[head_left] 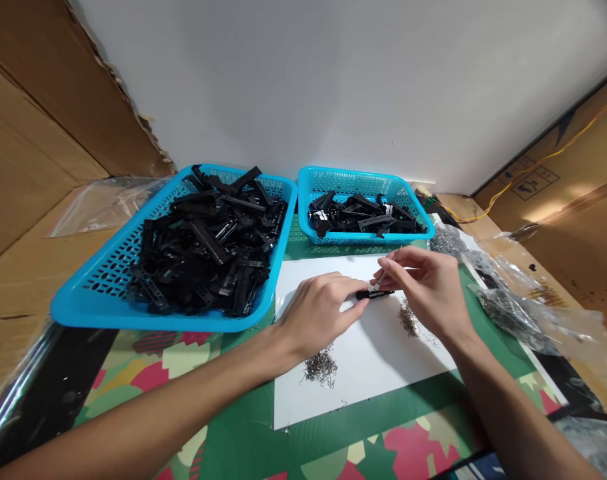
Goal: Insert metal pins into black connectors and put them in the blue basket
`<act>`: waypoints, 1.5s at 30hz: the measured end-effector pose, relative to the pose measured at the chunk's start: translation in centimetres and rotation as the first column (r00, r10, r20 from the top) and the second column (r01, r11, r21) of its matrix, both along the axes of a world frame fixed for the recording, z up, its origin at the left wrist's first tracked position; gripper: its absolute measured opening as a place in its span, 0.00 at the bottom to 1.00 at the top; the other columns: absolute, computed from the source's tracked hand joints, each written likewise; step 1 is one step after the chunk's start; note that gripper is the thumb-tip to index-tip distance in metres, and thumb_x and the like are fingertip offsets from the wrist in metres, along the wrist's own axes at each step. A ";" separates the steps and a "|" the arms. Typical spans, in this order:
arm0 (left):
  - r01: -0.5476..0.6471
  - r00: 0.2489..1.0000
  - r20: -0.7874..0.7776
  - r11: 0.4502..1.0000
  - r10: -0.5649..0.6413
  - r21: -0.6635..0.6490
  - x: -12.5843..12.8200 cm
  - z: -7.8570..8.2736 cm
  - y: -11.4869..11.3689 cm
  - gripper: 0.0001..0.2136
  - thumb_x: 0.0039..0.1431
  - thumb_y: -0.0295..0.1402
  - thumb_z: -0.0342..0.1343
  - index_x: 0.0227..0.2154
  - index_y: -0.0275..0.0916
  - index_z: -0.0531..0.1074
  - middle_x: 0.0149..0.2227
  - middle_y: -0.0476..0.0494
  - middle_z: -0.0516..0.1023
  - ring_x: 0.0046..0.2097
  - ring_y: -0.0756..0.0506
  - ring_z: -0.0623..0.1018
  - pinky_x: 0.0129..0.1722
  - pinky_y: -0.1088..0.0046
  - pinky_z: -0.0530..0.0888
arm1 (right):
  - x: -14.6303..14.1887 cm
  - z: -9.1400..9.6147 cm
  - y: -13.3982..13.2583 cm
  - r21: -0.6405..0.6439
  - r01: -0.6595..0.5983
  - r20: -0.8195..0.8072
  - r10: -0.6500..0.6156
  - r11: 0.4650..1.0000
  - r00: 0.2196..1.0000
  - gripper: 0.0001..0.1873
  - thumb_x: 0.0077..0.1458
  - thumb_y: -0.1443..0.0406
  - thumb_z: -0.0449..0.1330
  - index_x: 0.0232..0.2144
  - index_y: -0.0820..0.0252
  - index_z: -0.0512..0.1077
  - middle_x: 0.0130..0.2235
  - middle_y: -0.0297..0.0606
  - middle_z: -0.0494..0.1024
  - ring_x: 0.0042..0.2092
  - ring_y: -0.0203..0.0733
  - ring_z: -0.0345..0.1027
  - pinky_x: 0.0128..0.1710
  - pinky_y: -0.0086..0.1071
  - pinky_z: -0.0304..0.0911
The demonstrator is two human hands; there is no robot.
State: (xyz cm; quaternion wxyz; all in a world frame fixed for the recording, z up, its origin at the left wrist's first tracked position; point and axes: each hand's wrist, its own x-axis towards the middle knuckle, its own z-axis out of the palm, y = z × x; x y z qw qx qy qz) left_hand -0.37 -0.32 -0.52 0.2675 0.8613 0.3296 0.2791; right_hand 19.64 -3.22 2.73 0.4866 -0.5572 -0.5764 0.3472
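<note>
Over the white sheet (pixel 296 407), my left hand (pixel 323 303) pinches one end of a small, narrow black plastic part (pixel 378 294). My right hand (pixel 428 283) closes on tweezers (pixel 385 272), a slim metal tool slanting down toward that part. The tips meet the part's upper side, where something small and whitish shows; I cannot make out what it is. Below my left wrist lies a pile of tiny bent metal pieces (pixel 321 367). A second pile of small metal pieces (pixel 408 319) sits beneath my right hand, partly in shadow.
A large blue basket (pixel 153 323) heaped with black plastic parts stands at left. A smaller blue basket (pixel 368 237) with similar parts is at the back. Clear plastic bags (pixel 513 313) of small metal pieces lie at right. Cardboard (pixel 23 133) and a white wall (pixel 308 80) enclose the table.
</note>
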 end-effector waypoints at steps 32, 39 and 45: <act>0.080 0.991 -0.110 0.996 -0.076 0.036 -0.2 -0.3 -0.2 0.09 0.72 0.28 0.56 0.34 0.36 0.78 0.32 0.45 0.80 0.37 0.43 0.78 0.38 0.68 0.71 | -1.2 -1.7 -1.0 0.137 0.034 0.220 -0.063 0.990 0.973 0.13 0.65 0.59 0.66 0.29 0.57 0.76 0.28 0.38 0.83 0.26 0.41 0.78 0.27 0.32 0.75; 0.015 1.000 0.007 1.000 -0.015 0.007 -0.1 -0.1 -0.2 0.04 0.69 0.27 0.60 0.40 0.37 0.81 0.35 0.45 0.84 0.36 0.44 0.80 0.37 0.68 0.73 | -0.6 -2.3 -1.5 0.209 0.053 0.148 -0.086 0.976 0.985 0.08 0.69 0.62 0.61 0.36 0.57 0.77 0.33 0.38 0.84 0.33 0.42 0.80 0.35 0.34 0.76; -0.201 0.965 0.151 0.976 0.212 -0.087 -0.2 -0.1 0.5 0.11 0.62 0.20 0.64 0.44 0.39 0.81 0.45 0.44 0.85 0.41 0.43 0.82 0.40 0.68 0.77 | 1.4 -1.0 -1.4 0.417 -0.088 0.437 -0.114 0.905 0.892 0.10 0.72 0.68 0.55 0.46 0.55 0.77 0.34 0.36 0.77 0.33 0.39 0.71 0.34 0.33 0.66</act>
